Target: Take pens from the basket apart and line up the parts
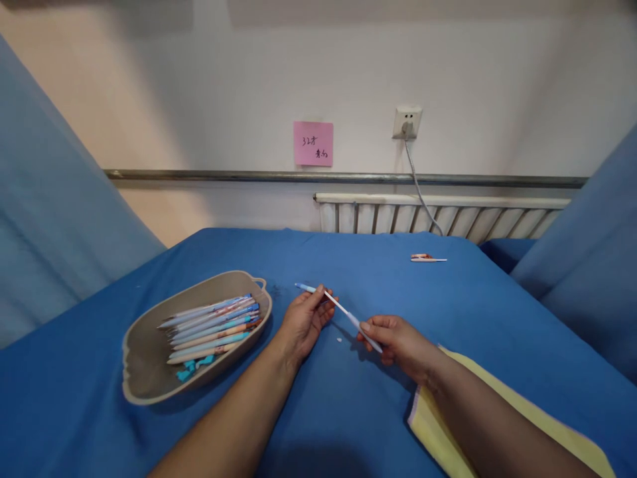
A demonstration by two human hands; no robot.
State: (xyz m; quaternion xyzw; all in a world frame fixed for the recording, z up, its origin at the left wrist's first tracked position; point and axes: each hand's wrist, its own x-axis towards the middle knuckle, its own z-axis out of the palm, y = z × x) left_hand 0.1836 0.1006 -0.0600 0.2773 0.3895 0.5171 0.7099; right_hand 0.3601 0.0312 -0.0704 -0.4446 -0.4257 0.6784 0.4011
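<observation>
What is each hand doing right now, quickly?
Left hand: holding a pen near its blue-tipped end, thumb against fingers.
Right hand: closed around the same pen's pale, thicker end.

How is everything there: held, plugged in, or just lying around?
Pen: held, thin white part showing
Left hand: pinching the pen near one end
Right hand: gripping the pen's wider part
Basket: open-topped, partly filled
Basket pens: lying side by side
Plug: pushed into the socket
Cord: hanging
Pink note: stuck up, written on
Yellow cloth: laid out, partly hidden
Small pieces far off: lying down
</observation>
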